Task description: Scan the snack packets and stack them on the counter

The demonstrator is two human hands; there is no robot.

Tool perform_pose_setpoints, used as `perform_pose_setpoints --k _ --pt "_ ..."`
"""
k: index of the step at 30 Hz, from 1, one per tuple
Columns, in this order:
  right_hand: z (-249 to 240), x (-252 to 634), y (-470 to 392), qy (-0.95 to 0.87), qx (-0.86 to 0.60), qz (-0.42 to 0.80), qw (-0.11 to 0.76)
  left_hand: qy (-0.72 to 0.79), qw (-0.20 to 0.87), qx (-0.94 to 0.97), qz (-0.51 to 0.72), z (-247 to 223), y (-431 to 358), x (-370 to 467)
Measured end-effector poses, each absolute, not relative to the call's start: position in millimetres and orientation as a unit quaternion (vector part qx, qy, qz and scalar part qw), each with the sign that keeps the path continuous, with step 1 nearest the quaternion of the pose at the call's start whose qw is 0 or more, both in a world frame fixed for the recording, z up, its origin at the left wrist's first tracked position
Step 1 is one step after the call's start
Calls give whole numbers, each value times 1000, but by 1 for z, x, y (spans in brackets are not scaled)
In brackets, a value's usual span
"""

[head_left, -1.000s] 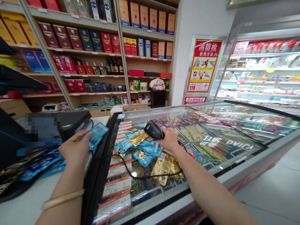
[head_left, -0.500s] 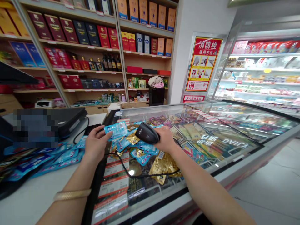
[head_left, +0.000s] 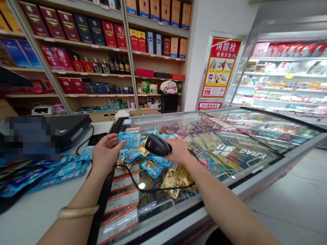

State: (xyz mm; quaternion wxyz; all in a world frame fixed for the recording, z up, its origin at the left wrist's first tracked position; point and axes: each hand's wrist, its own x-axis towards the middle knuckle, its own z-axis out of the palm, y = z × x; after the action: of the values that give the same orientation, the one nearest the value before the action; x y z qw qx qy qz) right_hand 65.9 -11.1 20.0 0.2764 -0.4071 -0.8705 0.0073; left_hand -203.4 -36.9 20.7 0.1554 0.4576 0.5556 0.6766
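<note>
Between the thumb and fingers of my left hand (head_left: 107, 153) is a blue snack packet (head_left: 130, 139), its barcode side facing up. My right hand (head_left: 178, 149) grips a black barcode scanner (head_left: 157, 145), whose head points left toward that packet, a short gap apart. Under both lies a heap of blue packets (head_left: 154, 167) and gold packets (head_left: 175, 178) on the freezer's glass lid (head_left: 163, 212). The scanner's black cable (head_left: 153, 190) loops across the glass in front of the heap.
More blue packets (head_left: 66, 170) are piled on the white counter (head_left: 33, 221) at left, beside a black machine (head_left: 74, 131). Shelves of boxes and bottles (head_left: 120, 64) stand behind. A lit display fridge (head_left: 286, 75) is at the far right.
The blue packet in my left hand has turned, and its barcode now shows near the scanner. My right hand keeps its grip on the scanner. The view has shifted slightly.
</note>
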Motion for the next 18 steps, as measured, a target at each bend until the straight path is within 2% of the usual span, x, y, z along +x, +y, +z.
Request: perform_pose_setpoints --k 9,18 --pt "19 65 -11 -872 -409 -1 268 536 158 465 686 18 -35 -205" --pt "15 70 -5 -853 -423 -12 306 594 172 437 653 14 -36 -203"
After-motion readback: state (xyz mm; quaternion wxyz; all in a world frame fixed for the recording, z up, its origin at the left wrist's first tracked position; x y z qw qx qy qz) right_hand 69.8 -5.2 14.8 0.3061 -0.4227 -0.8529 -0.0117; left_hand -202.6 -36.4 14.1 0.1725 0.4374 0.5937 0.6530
